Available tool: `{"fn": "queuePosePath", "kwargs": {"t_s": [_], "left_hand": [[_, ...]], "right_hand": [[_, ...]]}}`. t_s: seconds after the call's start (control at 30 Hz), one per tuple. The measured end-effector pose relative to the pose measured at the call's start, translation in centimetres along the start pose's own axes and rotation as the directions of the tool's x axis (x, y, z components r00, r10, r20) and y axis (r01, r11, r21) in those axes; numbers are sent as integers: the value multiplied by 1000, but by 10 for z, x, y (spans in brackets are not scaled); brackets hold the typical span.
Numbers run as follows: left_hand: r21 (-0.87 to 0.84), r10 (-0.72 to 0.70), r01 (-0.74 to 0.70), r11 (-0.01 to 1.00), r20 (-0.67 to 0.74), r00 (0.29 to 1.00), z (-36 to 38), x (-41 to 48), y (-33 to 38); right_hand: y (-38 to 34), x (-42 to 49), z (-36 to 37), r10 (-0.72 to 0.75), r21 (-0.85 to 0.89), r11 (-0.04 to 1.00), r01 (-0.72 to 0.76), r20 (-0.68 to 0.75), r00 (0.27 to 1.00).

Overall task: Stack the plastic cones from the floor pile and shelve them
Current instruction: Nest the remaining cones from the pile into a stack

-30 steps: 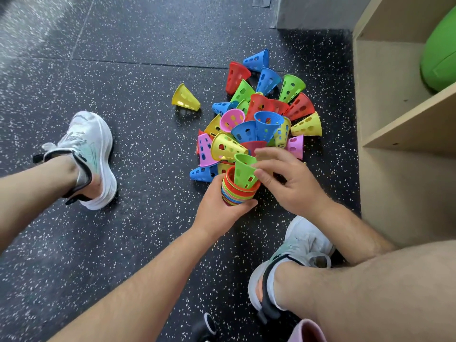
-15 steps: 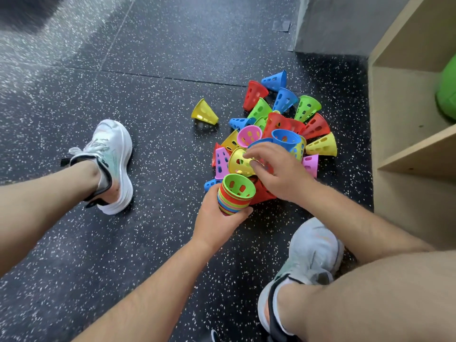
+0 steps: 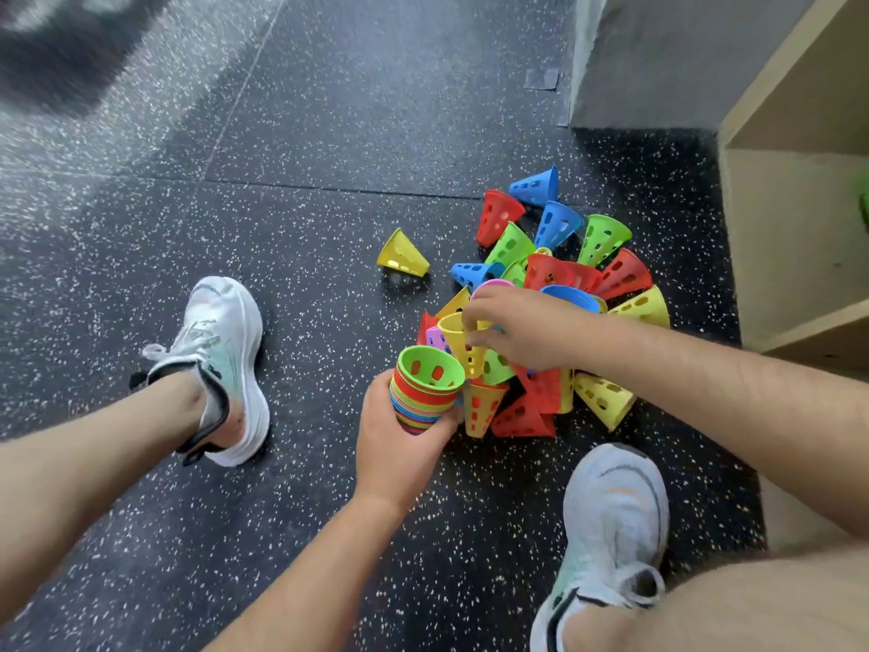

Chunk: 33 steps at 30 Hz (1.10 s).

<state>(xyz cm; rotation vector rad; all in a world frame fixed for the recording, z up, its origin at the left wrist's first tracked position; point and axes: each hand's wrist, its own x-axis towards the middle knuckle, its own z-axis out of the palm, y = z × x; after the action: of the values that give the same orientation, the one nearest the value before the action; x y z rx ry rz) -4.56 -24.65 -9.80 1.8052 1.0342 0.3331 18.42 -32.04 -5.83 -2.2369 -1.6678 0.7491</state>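
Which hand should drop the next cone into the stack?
Right. The right hand pinches a yellow cone close beside the stack, whose green top faces up and open. The left hand is occupied gripping that stack.

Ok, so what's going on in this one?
A person seated on the floor is gathering plastic cones. The left hand holds a nested stack, wide end up, with a green cone innermost. The right hand pinches a yellow cone at the near edge of the floor pile, where many cones lie loose. The wooden shelf stands to the right.
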Motion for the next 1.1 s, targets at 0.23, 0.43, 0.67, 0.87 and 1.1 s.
{"fn": "queuePosePath", "kwargs": {"t_s": [0.23,0.43,0.67,0.87,1.1], "left_hand": [[13,24,-24,1000,10,1000,2,45,19],[-34,22,-23,999,-29,999,16,73,38],[-95,-26,23,995,-26,999,15,82,43],[-113,-120,113,987,-58,991,-1,82,32],[-94,-188,179,979,-94,978,-26,87,10]], "right_hand": [[6,5,-41,64,250,968,30,-357,932],[2,15,-49,50,307,943,131,-517,855],[-1,29,-23,-101,304,928,216,-351,931],[-19,51,-16,-32,403,909,102,-177,984],[-7,127,-4,43,169,985,-23,-120,992]]}}
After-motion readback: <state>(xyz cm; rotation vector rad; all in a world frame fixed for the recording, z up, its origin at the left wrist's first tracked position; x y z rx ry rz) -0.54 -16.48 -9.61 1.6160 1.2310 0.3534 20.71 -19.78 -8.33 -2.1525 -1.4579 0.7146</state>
